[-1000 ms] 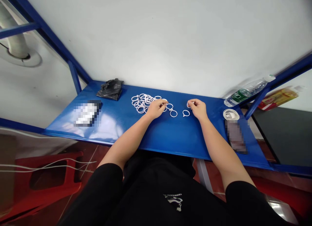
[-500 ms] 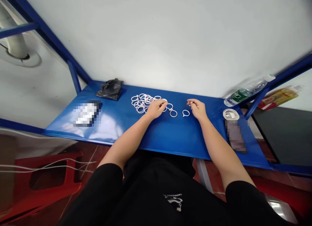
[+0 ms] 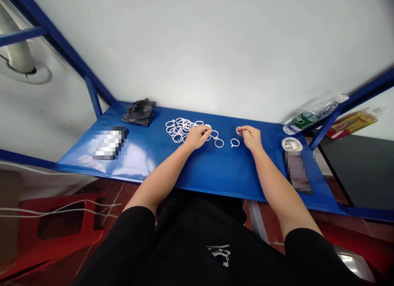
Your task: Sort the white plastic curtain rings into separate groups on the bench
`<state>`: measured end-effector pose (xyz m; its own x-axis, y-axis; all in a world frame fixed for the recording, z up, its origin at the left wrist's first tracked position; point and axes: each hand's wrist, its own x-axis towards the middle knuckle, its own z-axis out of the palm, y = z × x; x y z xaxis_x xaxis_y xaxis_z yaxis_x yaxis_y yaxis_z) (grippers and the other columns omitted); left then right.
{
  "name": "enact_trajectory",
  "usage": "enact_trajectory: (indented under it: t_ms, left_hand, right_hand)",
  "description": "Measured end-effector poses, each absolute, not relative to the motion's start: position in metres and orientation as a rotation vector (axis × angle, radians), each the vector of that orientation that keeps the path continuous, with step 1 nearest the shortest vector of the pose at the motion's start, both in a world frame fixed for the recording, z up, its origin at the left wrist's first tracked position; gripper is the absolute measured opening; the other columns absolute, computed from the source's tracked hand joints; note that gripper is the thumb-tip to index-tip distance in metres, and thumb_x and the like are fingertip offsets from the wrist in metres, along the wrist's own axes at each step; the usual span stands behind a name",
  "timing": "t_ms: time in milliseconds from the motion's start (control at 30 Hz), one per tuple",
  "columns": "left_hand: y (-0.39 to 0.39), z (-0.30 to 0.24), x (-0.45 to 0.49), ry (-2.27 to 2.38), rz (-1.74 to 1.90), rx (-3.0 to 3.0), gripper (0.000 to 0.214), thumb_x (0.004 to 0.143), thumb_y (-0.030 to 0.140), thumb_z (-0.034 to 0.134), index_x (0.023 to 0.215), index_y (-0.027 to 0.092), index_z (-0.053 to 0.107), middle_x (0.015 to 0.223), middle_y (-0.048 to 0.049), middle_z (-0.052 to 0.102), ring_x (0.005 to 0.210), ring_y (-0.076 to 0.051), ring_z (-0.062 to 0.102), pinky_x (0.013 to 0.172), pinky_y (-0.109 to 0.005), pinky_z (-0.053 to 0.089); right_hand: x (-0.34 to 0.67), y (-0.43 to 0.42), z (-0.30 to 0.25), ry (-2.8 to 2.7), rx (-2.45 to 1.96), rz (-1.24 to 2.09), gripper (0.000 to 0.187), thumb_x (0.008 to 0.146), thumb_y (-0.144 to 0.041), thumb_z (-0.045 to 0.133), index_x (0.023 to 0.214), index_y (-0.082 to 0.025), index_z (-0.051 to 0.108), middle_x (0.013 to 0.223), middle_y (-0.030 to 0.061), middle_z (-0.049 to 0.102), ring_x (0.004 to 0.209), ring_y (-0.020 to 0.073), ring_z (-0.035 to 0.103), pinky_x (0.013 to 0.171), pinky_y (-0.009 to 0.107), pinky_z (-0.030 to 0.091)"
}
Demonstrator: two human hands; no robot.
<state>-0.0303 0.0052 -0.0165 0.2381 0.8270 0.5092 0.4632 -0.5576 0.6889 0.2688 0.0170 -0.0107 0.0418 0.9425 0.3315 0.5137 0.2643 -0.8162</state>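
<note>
A pile of white plastic rings [image 3: 180, 129] lies on the blue table [image 3: 160, 154] near the wall. My left hand [image 3: 198, 137] rests at the pile's right edge, its fingers pinched on a white ring [image 3: 208, 129]. Two loose rings [image 3: 217, 139] lie just right of that hand. My right hand [image 3: 251, 137] is closed in a pinch on another small white ring [image 3: 238, 130]. One single ring [image 3: 234, 143] lies on the table between my hands, close to the right one.
A crumpled black bag [image 3: 140, 111] lies at the back left. A blurred flat item [image 3: 109, 143] sits left of centre. At the right are a plastic water bottle [image 3: 314, 112], a round white lid [image 3: 292, 144] and a dark blurred object [image 3: 298, 172]. A red stool [image 3: 52, 232] stands below left.
My right hand moved its pinched ring slightly, lowering it and raising it again. My left hand stayed at the pile's edge.
</note>
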Motion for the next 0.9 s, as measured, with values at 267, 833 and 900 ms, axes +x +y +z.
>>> enact_trajectory:
  t_ms: [267,833,900]
  left_hand:
    - [0.0043,-0.0158,-0.0301,1.189,1.250,2.116,0.027,0.104,0.036,0.057,0.087,0.022,0.073,0.083,-0.0026,0.075,0.077,-0.018,0.067,0.077,-0.031,0.052]
    - [0.0035,-0.0135,-0.0296,1.224,1.203,2.100,0.027,0.103,0.035,0.057,0.088,0.021,0.074,0.087,-0.0030,0.077,0.080,-0.017,0.068,0.078,-0.030,0.052]
    - [0.0033,-0.0133,-0.0294,1.224,1.200,2.095,0.027,0.103,0.035,0.058,0.089,0.020,0.075,0.087,-0.0030,0.077,0.080,-0.017,0.068,0.079,-0.030,0.052]
  right_hand:
    - [0.2717,0.0185,-0.0086,-1.610,-1.328,0.406,0.032,0.078,-0.018,0.048,0.072,-0.024,0.079,0.083,0.0040,0.078,0.086,0.0245,0.075,0.089,0.041,0.061]
    - [0.2697,0.0185,-0.0134,-1.714,-1.206,0.456,0.039,0.085,-0.015,0.049,0.098,-0.023,0.084,0.094,0.0049,0.078,0.085,0.0212,0.074,0.084,0.039,0.061]
    - [0.2701,0.0190,-0.0132,-1.709,-1.208,0.454,0.039,0.083,-0.015,0.048,0.097,-0.022,0.084,0.093,0.0049,0.077,0.084,0.0213,0.073,0.083,0.039,0.061]
